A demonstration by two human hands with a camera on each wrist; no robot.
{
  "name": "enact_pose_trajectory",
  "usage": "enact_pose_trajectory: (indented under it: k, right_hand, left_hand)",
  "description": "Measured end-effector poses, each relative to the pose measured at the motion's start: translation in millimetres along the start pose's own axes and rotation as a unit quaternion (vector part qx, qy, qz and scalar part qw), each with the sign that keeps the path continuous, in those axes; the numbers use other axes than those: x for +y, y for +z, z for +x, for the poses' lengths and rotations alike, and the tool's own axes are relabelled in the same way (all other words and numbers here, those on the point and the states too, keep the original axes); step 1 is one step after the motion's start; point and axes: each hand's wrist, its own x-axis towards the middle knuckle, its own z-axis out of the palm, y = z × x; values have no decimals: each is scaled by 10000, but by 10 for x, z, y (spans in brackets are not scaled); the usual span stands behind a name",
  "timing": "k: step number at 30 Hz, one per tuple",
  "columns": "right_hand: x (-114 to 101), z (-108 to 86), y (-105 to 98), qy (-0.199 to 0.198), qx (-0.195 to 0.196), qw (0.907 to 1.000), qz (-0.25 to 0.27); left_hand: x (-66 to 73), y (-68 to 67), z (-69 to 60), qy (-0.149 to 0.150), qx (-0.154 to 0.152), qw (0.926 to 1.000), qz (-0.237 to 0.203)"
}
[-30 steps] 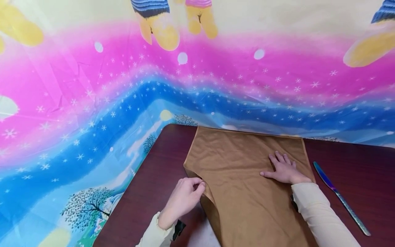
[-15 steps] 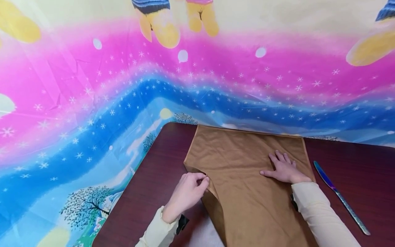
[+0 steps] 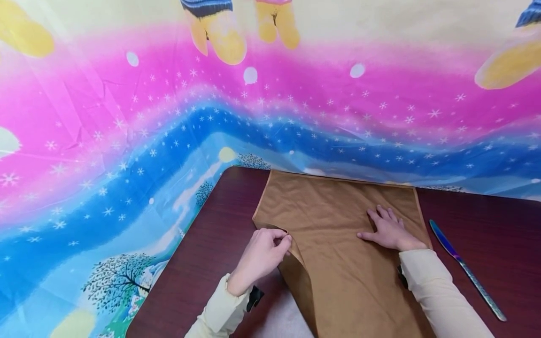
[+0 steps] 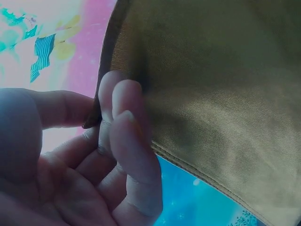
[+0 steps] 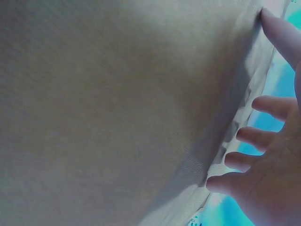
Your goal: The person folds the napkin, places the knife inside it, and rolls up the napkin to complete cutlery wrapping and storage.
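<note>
A brown cloth (image 3: pixel 334 211) with a stitched hem lies over the dark red table, its far edge along the table's back. My left hand (image 3: pixel 262 251) pinches the cloth's left edge between thumb and fingers and holds it raised, so the edge curves up off the table. In the left wrist view, the hem of the cloth (image 4: pixel 225 108) runs between the thumb and fingertips of the left hand (image 4: pixel 108 155). With fingers spread, my right hand (image 3: pixel 389 232) rests on the right part of the cloth. The right wrist view shows the fingertips (image 5: pixel 221 182) touching the cloth (image 5: pixel 117 103).
A table knife (image 3: pixel 467 270) with a bluish, shiny blade lies on the table (image 3: pixel 486 225) to the right of the cloth. A colourful printed backdrop (image 3: pixel 296 94) hangs behind and left of the table. A pale reflection shows under the lifted edge.
My left hand has moved a little right and away from me, drawing the cloth's left edge with it. More tabletop shows below that edge. The right hand stays in place.
</note>
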Motion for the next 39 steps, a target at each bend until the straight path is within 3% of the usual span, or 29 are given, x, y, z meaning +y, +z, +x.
enact_pose_trajectory:
  k: [15, 22, 32, 39]
  right_hand:
    - [-41, -66, -21, -132, 102, 9998, -79]
    - [-126, -71, -98, -619, 410, 9967, -331]
    - [-508, -177, -244, -996, 580, 9929, -281]
    - [-858, -253, -311, -1625, 792, 9835, 88]
  left_hand:
    - [38, 76, 143, -185, -400, 9971, -623]
    - [78, 132, 243, -225, -537, 9957, -724]
    - [110, 174, 362, -283, -636, 9944, -797]
    - [142, 208, 450, -281, -666, 9947, -728]
